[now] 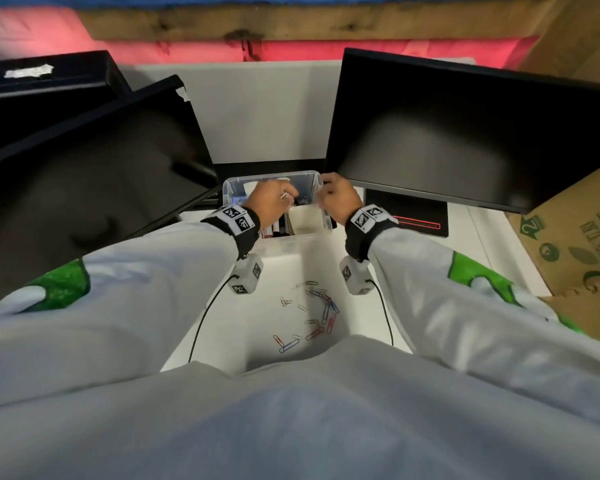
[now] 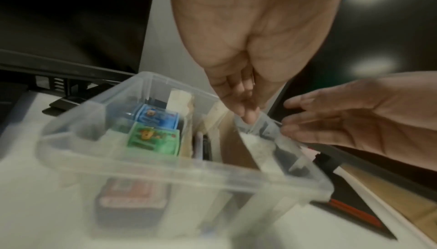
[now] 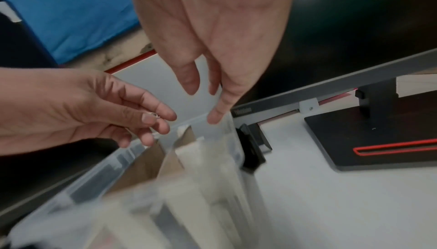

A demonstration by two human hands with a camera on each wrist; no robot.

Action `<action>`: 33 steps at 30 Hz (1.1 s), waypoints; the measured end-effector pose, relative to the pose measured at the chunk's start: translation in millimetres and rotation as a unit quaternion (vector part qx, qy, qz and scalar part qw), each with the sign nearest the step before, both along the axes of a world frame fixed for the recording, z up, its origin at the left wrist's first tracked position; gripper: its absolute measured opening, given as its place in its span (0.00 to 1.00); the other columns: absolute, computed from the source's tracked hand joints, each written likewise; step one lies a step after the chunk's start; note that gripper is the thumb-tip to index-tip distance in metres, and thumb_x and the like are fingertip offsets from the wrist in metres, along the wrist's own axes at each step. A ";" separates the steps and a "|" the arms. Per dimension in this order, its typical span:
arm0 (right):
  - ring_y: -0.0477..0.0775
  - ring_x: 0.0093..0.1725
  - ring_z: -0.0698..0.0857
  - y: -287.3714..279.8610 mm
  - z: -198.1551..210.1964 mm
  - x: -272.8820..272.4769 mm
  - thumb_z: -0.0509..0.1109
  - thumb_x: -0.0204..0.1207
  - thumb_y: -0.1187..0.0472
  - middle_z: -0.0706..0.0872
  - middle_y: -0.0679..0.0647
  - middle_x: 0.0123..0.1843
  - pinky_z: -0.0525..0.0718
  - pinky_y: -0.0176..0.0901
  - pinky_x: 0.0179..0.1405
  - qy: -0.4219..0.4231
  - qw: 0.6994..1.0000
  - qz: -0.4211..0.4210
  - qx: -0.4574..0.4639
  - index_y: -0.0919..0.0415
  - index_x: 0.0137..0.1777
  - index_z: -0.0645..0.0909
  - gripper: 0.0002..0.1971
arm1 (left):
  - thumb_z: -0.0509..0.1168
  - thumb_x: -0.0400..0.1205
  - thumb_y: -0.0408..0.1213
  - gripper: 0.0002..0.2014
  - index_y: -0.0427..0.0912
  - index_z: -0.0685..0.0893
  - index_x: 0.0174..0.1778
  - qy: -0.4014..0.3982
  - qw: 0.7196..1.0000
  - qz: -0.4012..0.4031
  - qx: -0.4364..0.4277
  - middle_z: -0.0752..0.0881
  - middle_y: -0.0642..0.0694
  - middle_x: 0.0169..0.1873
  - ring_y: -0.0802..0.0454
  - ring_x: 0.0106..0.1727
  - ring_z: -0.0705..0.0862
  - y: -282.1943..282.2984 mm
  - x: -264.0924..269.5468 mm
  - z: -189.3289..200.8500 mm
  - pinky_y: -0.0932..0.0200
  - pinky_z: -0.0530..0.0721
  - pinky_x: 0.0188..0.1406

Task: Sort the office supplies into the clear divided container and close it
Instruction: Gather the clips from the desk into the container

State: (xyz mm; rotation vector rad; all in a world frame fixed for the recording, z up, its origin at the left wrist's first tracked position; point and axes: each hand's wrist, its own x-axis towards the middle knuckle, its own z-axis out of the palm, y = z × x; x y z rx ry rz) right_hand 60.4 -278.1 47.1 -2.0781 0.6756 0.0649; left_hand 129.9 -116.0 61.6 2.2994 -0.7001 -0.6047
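Note:
The clear divided container (image 1: 278,173) stands on the white table between two monitors, without a lid. Blue (image 2: 158,116) and green (image 2: 153,138) small boxes lie in its left part, and dark pens show in the middle. My left hand (image 1: 288,195) hovers over the container and pinches a small silvery paper clip (image 3: 154,115) between thumb and fingers. My right hand (image 1: 326,192) is at the far right corner, fingers fairly straight, the index fingertip (image 3: 214,118) touching the rim. Several coloured paper clips (image 1: 314,313) lie loose on the table near me.
A black monitor (image 1: 94,174) leans at the left, and another (image 1: 465,133) hangs over the container's right side. Its stand base (image 1: 409,218) sits just right of the container. A cardboard box (image 1: 575,244) fills the right edge. Cables run from the wrist cameras.

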 end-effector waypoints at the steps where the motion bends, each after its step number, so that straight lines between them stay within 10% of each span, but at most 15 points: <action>1: 0.58 0.47 0.88 3.2 -0.5 -12.4 0.61 0.80 0.62 0.87 0.55 0.50 0.90 0.53 0.47 -0.030 0.999 -0.007 0.009 0.59 0.67 0.77 0.16 | 0.60 0.83 0.31 0.13 0.43 0.85 0.60 -0.003 1.000 -0.014 0.014 0.88 0.43 0.54 0.49 0.48 0.87 4.3 -1.8 -6.1 0.55 0.86 0.49; 5: 0.55 0.34 0.83 15.1 -20.1 -71.2 0.59 0.81 0.65 0.82 0.49 0.36 0.84 0.47 0.33 -0.077 0.997 0.009 0.021 0.56 0.53 0.78 0.07 | 0.63 0.83 0.31 0.12 0.43 0.83 0.61 -0.016 0.995 -0.083 0.052 0.86 0.41 0.59 0.46 0.55 0.86 6.0 -17.6 -17.7 0.53 0.86 0.55; 12: 0.58 0.44 0.83 21.8 -73.8 -128.2 0.66 0.77 0.59 0.82 0.52 0.45 0.84 0.51 0.48 0.102 0.977 0.166 -0.088 0.52 0.50 0.77 0.04 | 0.64 0.83 0.35 0.19 0.45 0.75 0.72 -0.134 0.978 -0.149 0.065 0.76 0.43 0.69 0.45 0.62 0.82 -0.5 -44.8 -13.9 0.51 0.84 0.60; 16: 0.67 0.69 0.74 28.0 -91.5 -139.4 0.78 0.63 0.36 0.68 0.62 0.70 0.78 0.61 0.67 0.228 0.913 0.309 -0.136 0.50 0.79 0.60 0.47 | 0.65 0.83 0.44 0.12 0.45 0.76 0.59 -0.186 0.946 -0.254 0.075 0.78 0.46 0.56 0.45 0.49 0.84 27.5 -77.3 -29.4 0.52 0.84 0.42; 20: 0.65 0.76 0.63 44.0 -98.5 -150.6 0.84 0.51 0.38 0.58 0.59 0.79 0.77 0.64 0.68 0.245 0.859 0.396 -0.212 0.44 0.84 0.46 0.65 | 0.71 0.77 0.52 0.36 0.42 0.67 0.76 -0.099 0.909 -0.339 0.223 0.73 0.42 0.66 0.42 0.62 0.79 68.2 -110.6 -75.6 0.46 0.84 0.55; 26: 0.67 0.71 0.73 65.8 -107.8 -159.9 0.81 0.66 0.59 0.63 0.64 0.77 0.81 0.61 0.63 0.210 0.852 0.421 -0.229 0.57 0.81 0.57 0.47 | 0.80 0.62 0.59 0.66 0.37 0.44 0.84 -0.103 0.887 -0.330 0.307 0.62 0.37 0.76 0.39 0.73 0.68 97.6 -148.0 -114.9 0.43 0.80 0.63; 33: 0.70 0.64 0.81 72.3 -92.7 -155.1 0.73 0.74 0.72 0.74 0.67 0.65 0.80 0.55 0.60 0.238 0.862 0.410 -0.180 0.69 0.67 0.74 0.22 | 0.76 0.70 0.55 0.43 0.37 0.64 0.74 -0.113 0.899 -0.326 0.269 0.69 0.39 0.66 0.39 0.63 0.75 87.6 -155.6 -123.1 0.43 0.84 0.48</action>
